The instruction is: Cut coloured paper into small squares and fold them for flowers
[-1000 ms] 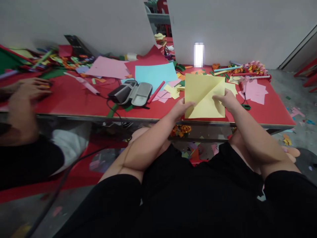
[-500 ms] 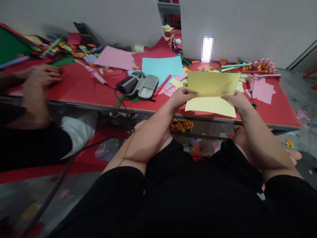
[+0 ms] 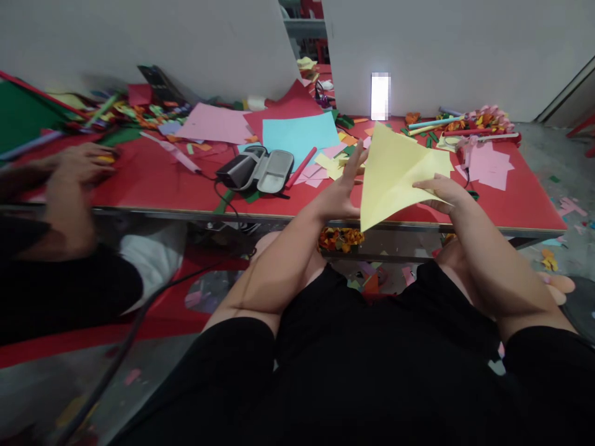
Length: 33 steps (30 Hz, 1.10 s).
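A sheet of yellow paper (image 3: 395, 173) is held above the front of the red table (image 3: 181, 186). My right hand (image 3: 444, 193) pinches it near its right edge, thumb on top and fingers beneath. The sheet bends and tilts, its left edge standing nearly upright. My left hand (image 3: 344, 189) is spread beside that left edge, fingers stretched out and apart; whether it touches the paper I cannot tell. Yellow and pink paper pieces (image 3: 325, 167) lie behind my left hand, and pink paper squares (image 3: 490, 164) lie to the right of my right hand.
An opened grey case (image 3: 274, 170), a red stick (image 3: 301, 167), a blue sheet (image 3: 297, 136) and a pink sheet (image 3: 214, 124) lie leftward. A lit phone (image 3: 381, 98) stands against the wall. Paper flowers (image 3: 497, 121) sit at the back right. A co-worker's hands (image 3: 83, 162) rest on the table at left.
My left hand has let go of the yellow paper and spread its fingers. The sheet, flatter before with a bend across it, has turned and tilted in my right hand.
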Motion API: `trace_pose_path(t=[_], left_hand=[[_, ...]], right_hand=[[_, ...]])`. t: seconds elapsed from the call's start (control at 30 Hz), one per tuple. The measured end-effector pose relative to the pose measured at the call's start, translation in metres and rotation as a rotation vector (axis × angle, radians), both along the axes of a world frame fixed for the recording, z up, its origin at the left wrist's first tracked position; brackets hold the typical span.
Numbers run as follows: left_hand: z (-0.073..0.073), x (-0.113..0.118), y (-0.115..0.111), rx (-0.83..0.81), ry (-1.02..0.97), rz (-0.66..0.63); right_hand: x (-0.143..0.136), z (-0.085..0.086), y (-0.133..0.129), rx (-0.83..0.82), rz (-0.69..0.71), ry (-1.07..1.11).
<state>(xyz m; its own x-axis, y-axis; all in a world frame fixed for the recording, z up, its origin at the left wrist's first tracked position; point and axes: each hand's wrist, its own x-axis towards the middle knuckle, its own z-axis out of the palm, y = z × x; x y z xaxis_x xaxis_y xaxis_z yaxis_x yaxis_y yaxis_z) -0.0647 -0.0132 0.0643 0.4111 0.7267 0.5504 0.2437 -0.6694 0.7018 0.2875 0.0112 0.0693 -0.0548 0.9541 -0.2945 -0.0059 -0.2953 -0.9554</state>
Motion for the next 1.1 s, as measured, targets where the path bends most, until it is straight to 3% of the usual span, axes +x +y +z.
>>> trace_pose_path(t=[0.2,0.43,0.57,0.73,0.93,1.1], left_hand=[[0.004,-0.006,0.004,0.181,0.225,0.016],[0.005,-0.001,0.012,0.141,-0.051,0.076],[0.001,0.011,0.012,-0.002,-0.293,0.170],[-0.007,0.023,0.017,-0.257,-0.512,0.181],[-0.009,0.032,0.018,-0.430,-0.622,0.250],[-0.007,0.032,0.012,-0.538,-0.569,0.248]], right_hand=[[0.005,-0.007,0.005,0.055,0.019,-0.008],[0.014,0.003,0.000,0.170,0.120,0.015],[0.008,0.012,-0.008,0.201,0.151,0.119],[-0.004,0.020,-0.017,0.457,0.099,0.240],[-0.013,0.013,-0.018,0.630,0.094,0.090],[-0.018,0.004,-0.007,0.709,-0.126,0.055]])
